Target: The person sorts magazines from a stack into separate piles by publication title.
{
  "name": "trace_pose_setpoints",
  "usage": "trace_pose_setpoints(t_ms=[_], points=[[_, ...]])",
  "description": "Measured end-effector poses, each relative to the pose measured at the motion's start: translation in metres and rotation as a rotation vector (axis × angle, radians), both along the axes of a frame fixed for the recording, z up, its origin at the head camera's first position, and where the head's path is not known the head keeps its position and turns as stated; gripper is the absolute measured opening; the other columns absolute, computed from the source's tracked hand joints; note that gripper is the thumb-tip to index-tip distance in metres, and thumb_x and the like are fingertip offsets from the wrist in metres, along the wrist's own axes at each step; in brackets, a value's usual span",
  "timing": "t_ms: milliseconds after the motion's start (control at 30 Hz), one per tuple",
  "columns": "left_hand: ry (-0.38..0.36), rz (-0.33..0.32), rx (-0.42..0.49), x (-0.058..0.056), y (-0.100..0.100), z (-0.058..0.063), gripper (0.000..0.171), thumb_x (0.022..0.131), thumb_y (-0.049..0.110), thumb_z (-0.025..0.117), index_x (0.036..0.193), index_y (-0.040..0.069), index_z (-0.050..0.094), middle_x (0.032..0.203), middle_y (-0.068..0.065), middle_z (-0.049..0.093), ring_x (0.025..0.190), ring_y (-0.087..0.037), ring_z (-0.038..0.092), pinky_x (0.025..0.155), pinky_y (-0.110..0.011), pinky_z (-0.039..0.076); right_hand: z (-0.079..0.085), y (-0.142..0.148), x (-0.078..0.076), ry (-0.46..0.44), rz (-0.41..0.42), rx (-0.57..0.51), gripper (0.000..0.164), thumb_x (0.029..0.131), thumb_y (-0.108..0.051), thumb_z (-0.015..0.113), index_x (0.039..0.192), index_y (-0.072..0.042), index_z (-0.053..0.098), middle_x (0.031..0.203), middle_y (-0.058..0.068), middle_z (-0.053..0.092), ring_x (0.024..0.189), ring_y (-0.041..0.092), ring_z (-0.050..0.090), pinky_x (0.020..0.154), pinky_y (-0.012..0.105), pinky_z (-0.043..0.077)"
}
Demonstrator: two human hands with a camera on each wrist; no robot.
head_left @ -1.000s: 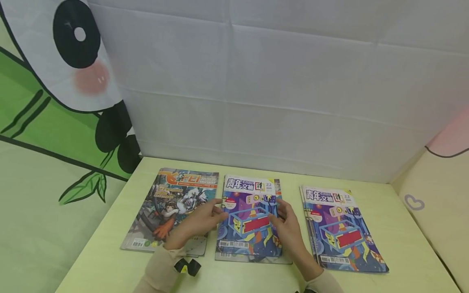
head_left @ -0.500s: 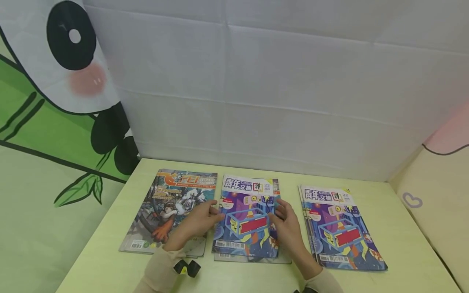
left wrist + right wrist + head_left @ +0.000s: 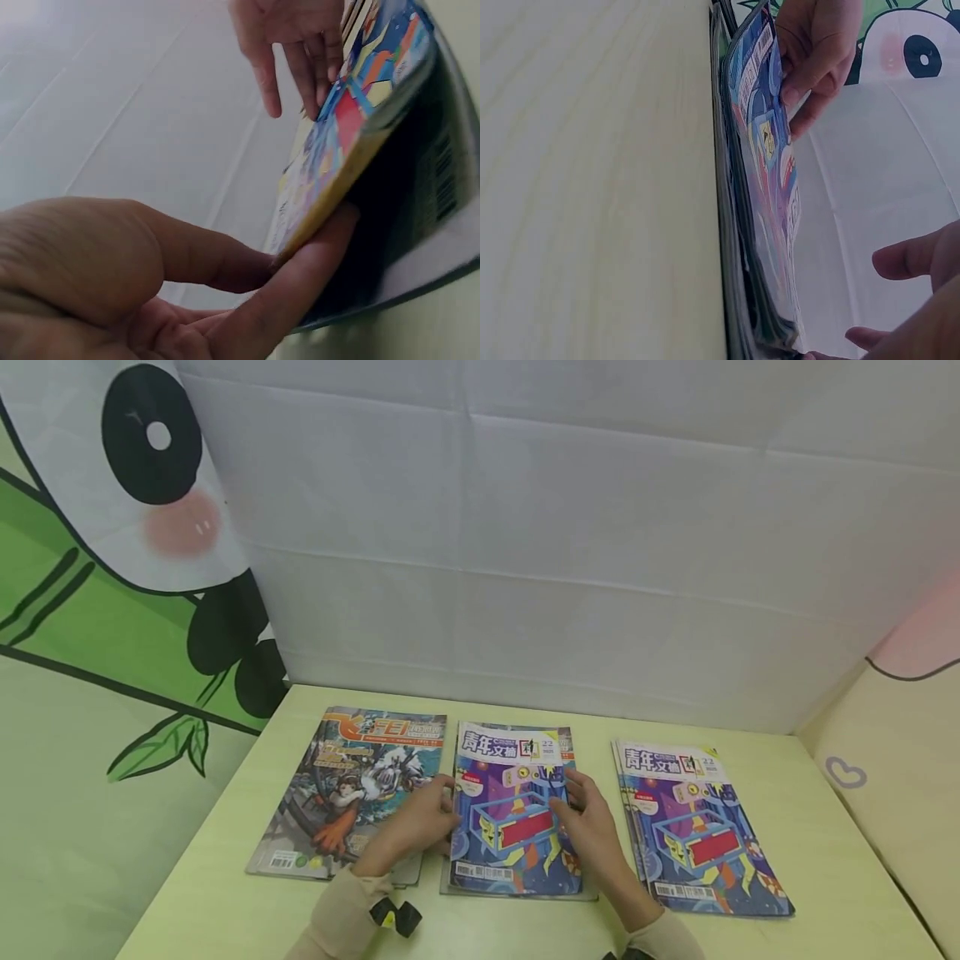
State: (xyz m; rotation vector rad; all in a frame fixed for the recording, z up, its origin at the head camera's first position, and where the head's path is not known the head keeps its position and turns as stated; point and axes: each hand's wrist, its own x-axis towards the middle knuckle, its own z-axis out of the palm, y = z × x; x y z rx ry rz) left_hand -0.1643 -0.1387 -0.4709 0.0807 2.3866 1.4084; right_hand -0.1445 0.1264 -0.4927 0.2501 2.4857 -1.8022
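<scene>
A purple-and-blue magazine (image 3: 517, 852) lies in the middle of the table on top of a grey-covered magazine (image 3: 567, 745), which peeks out at the back and right. My left hand (image 3: 423, 817) pinches its left edge. In the left wrist view the thumb (image 3: 225, 266) is at the cover's edge and a finger (image 3: 300, 292) reaches underneath, with that side raised. On the opposite side my right hand (image 3: 592, 827) has its fingertips at the right edge. Its thumb stands apart from the cover in the right wrist view.
To the left lies a stack of comic-style magazines (image 3: 300, 827) with orange lettering, partly under my left forearm. Another stack of purple-and-blue magazines (image 3: 697, 889) lies at the right. A white cloth wall (image 3: 525, 543) rises behind the table (image 3: 202, 893).
My left hand has shifted slightly right, with fingers now under the magazine's left edge. The purple-and-blue magazine has moved a little right and toward me. My right hand stays nearly still.
</scene>
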Motion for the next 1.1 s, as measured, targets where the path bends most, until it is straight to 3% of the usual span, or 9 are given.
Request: trace_pose_setpoints(t_ms=[167,400,500,700,900,1100], points=[[0.033,-0.027,0.031,0.003,0.01,-0.011,0.057,0.103,-0.011,0.062,0.156,-0.012,0.04,0.101,-0.018,0.07,0.064,-0.023,0.07,0.056,-0.039,0.064,0.002,0.012,-0.005,-0.026,-0.002,0.074,0.058,0.11,-0.016,0.067,0.163,0.0,0.047,0.16,0.033,0.052,0.148,0.053,0.05,0.122,0.069,0.044],[0.078,-0.028,0.088,0.007,0.021,-0.021,0.057,0.103,-0.011,0.062,0.156,-0.007,0.044,0.102,-0.018,0.072,0.079,-0.024,0.071,0.055,-0.037,0.062,0.005,0.023,-0.011,-0.058,-0.008,0.088,0.062,0.11,-0.016,0.067,0.164,0.003,0.042,0.159,0.036,0.049,0.148,0.056,0.049,0.121,0.071,0.043],[0.054,0.0,0.119,0.008,0.022,-0.021,0.058,0.101,-0.012,0.062,0.156,-0.006,0.043,0.1,-0.017,0.072,0.079,-0.025,0.07,0.054,-0.037,0.062,0.005,0.027,-0.012,-0.065,-0.004,0.087,0.064,0.11,-0.017,0.068,0.165,0.002,0.042,0.161,0.036,0.048,0.148,0.055,0.05,0.118,0.069,0.048],[-0.006,0.035,0.181,0.007,0.021,-0.018,0.061,0.1,-0.014,0.061,0.158,-0.005,0.042,0.102,-0.017,0.07,0.08,-0.023,0.068,0.055,-0.035,0.061,0.004,0.035,-0.014,-0.053,0.031,0.064,0.062,0.11,-0.015,0.068,0.164,0.004,0.043,0.156,0.038,0.051,0.14,0.054,0.055,0.097,0.056,0.064],[-0.009,0.049,0.201,0.006,0.02,-0.014,0.063,0.1,-0.015,0.06,0.159,-0.007,0.039,0.107,-0.02,0.071,0.083,-0.024,0.069,0.058,-0.035,0.062,0.002,0.041,-0.016,-0.041,0.047,0.085,0.055,0.11,-0.011,0.067,0.16,0.003,0.05,0.149,0.035,0.056,0.137,0.052,0.059,0.106,0.06,0.057],[-0.012,0.062,0.21,0.004,0.02,-0.012,0.062,0.102,-0.013,0.06,0.16,-0.005,0.039,0.11,-0.02,0.072,0.084,-0.024,0.07,0.059,-0.036,0.062,0.002,0.041,-0.018,-0.039,0.025,0.019,0.05,0.11,-0.005,0.064,0.158,0.0,0.055,0.147,0.032,0.057,0.123,0.042,0.067,0.087,0.037,0.063]])
